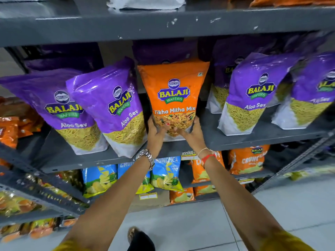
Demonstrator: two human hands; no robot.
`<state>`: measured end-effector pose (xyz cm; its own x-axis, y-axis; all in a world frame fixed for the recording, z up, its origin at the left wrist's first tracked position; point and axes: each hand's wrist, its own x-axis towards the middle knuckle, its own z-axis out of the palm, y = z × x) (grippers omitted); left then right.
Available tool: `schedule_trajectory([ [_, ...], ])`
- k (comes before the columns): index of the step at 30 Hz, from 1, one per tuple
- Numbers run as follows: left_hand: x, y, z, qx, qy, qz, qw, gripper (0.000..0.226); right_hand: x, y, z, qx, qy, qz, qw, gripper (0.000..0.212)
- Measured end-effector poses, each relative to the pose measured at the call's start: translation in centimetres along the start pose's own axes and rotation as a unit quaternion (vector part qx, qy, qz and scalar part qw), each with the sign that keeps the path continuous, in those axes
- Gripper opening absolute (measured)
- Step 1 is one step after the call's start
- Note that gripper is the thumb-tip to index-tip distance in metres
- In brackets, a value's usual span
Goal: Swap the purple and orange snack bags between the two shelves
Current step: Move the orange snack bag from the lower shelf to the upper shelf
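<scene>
Your left hand & right hand grip one orange bag among purple bags on shelf; swap looks barely begun.

Orange bag: orange ground, blue-and-yellow logo, green band, white lettering, mixed yellow-brown snack print at base. Purple bags: glossy purple above, yellow strand pattern below, white bottoms, same logo. Shelf: dark grey, chipped white in spots. Lower bags: blue with yellow crisps on green. Watch: silver. Wrist thread: red. Sleeves: mustard yellow. Floor: pale grey tiles.
</scene>
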<state>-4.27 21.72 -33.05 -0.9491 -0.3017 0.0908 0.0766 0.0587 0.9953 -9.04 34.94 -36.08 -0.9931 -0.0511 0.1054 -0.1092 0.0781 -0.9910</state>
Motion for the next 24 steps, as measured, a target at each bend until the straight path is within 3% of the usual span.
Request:
schedule_trajectory([
  [4,0.7,-0.2,0.1,0.019,0.022,0.020,0.999,0.054,-0.7,-0.4,-0.3,-0.018,0.016,-0.006,1.000,0.068],
  [14,-2.9,0.1,-2.2,0.050,0.025,0.052,0.997,0.047,-5.9,-0.5,-0.9,-0.061,0.040,-0.046,0.996,0.046],
  [24,-8.1,7.2,-6.7,0.010,0.055,0.175,0.983,0.031,-11.5,-8.9,0.4,0.003,0.035,-0.154,0.988,0.041],
])
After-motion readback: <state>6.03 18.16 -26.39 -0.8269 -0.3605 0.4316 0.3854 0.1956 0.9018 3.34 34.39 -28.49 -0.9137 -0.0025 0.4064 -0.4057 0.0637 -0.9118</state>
